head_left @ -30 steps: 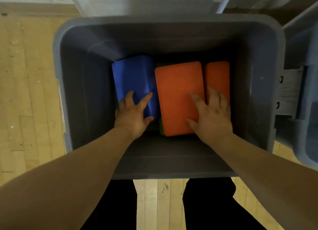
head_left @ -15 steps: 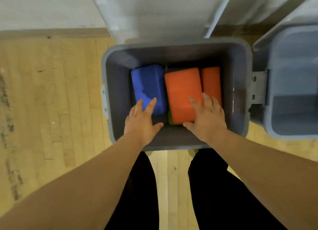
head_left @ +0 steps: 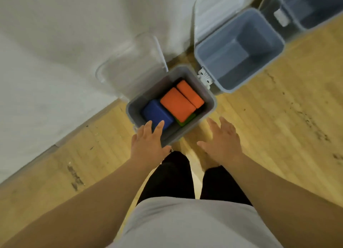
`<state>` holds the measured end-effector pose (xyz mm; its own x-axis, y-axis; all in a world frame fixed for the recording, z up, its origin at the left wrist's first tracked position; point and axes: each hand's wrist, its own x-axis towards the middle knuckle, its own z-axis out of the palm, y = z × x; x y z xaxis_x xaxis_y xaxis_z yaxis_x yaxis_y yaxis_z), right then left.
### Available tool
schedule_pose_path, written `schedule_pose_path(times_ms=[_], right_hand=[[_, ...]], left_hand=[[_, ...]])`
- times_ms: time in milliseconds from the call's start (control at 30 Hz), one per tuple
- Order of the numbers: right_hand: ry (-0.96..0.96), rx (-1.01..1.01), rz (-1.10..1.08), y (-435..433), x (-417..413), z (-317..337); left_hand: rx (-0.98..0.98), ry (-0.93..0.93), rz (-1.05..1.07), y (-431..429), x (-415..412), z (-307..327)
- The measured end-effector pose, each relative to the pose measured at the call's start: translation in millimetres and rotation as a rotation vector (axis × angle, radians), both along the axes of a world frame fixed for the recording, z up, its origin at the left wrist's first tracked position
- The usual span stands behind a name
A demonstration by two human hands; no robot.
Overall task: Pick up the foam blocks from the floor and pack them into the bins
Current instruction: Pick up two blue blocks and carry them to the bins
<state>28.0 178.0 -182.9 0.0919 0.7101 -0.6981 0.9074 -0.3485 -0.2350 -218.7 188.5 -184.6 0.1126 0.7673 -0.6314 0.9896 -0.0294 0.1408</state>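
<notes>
Below, a grey bin [head_left: 132, 110] is seen standing on the wooden floor [head_left: 278, 129], close to the white wall [head_left: 55, 58]. Four foam blocks are packed inside it. A blue block [head_left: 156, 115] is set at the left, with a large orange block [head_left: 177, 103] touching it and a narrower orange block [head_left: 190, 94] beside that. A green block [head_left: 187, 119] is partly hidden under the large orange one.

The left hand [head_left: 148, 142] is held over the bin's near corner with fingers straight and spread. Nothing is gripped, and whether the rim is touched cannot be told. The right hand [head_left: 225, 142] is held above the floor just beside the bin, fingers likewise spread and nothing gripped.

A clear lid [head_left: 130, 62] is leaned against the wall behind the bin. A second bin [head_left: 278, 43] is placed just to its right, and a third bin [head_left: 308, 8] is seen farther back.
</notes>
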Motion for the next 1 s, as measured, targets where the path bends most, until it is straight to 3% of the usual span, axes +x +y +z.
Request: schedule_pose_path(times_ms=[167,333,700,1000], right_hand=[[-0.053,0.037,-0.206,-104.9,50.2,45.7],[-0.068,0.038,-0.493,-234.3,127.6,68.2],[-0.251,0.0,-1.129,-582.1,276.1,122.6],[-0.274,0.074,-1.552,-684.4,346.4,135.8]], left_hand=[[0.061,0.021,-0.219,-25.3,48.1,43.4],[0.116,-0.054,-0.499,-87.0,164.7,61.5],[0.024,-0.108,-1.119,-336.6,443.5,92.0],[0.109,-0.158,-1.43,-403.0,601.5,105.9]])
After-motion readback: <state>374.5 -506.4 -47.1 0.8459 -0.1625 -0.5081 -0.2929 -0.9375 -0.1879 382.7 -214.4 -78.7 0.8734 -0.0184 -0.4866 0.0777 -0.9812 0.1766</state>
